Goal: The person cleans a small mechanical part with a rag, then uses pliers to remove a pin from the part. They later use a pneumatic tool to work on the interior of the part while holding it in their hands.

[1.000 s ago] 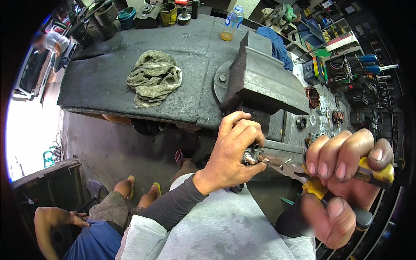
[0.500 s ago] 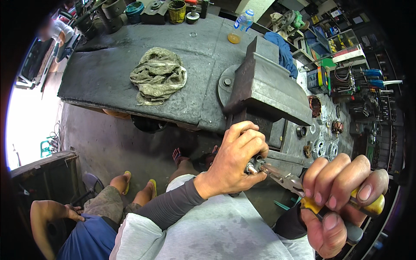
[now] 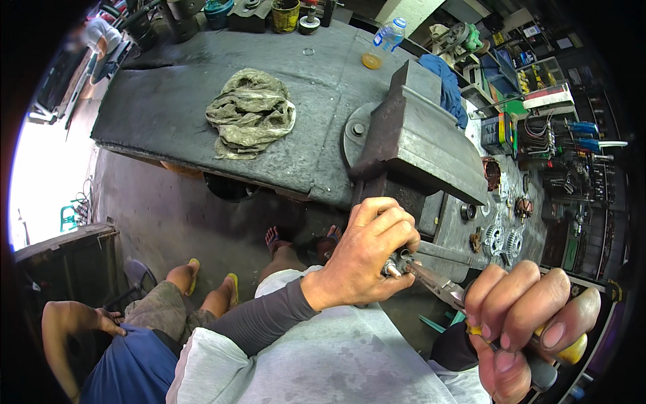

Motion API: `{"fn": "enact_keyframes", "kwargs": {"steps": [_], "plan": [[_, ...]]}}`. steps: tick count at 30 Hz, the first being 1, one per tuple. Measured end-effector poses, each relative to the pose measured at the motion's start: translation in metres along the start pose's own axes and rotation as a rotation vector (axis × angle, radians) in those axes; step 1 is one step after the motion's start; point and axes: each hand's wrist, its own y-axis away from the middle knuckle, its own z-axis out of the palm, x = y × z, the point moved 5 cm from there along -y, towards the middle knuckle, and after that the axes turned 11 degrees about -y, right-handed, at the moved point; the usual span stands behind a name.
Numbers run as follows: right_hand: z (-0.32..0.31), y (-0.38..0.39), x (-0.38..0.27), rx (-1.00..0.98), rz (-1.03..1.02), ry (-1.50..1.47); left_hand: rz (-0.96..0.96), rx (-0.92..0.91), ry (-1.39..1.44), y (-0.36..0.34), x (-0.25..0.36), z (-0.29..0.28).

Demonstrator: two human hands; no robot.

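Note:
My left hand (image 3: 363, 256) is closed around a small metal part (image 3: 392, 267) with a shiny stud and a round opening; the fingers cover most of it. In my right hand (image 3: 528, 306) are long-nose pliers (image 3: 439, 285) with yellow and black handles. Their jaws point left and meet the metal part beside my left fingertips. Whether the tips grip a piece of it is too small to tell. Both hands are above my lap, just in front of a big bench vise (image 3: 431, 141).
A crumpled, stained rag (image 3: 249, 111) lies on the dark metal bench (image 3: 155, 101). Behind the vise stand a bottle (image 3: 383, 44) of amber liquid and a blue cloth (image 3: 444, 84). Gears (image 3: 494, 239) and other parts lie at right. Another person (image 3: 134, 363) sits at lower left.
My right hand and the pliers have shifted slightly down, with the jaws still at the metal part. My left hand keeps its hold. The whole view has moved a little.

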Motion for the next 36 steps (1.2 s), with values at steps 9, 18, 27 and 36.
{"fn": "enact_keyframes", "kwargs": {"steps": [9,18,27,36], "plan": [[-0.005,0.001,0.003,-0.028,-0.052,0.011,-0.014,0.005,-0.015,0.002,0.0,0.0],[0.008,0.029,0.005,0.383,-0.151,0.164,-0.002,0.066,-0.059,0.004,0.002,0.002],[0.011,0.042,0.005,0.414,-0.261,0.19,0.002,0.1,-0.098,0.008,0.004,0.001],[0.017,0.053,-0.004,0.599,-0.274,0.299,-0.046,0.189,-0.127,0.015,0.008,0.005]]}}
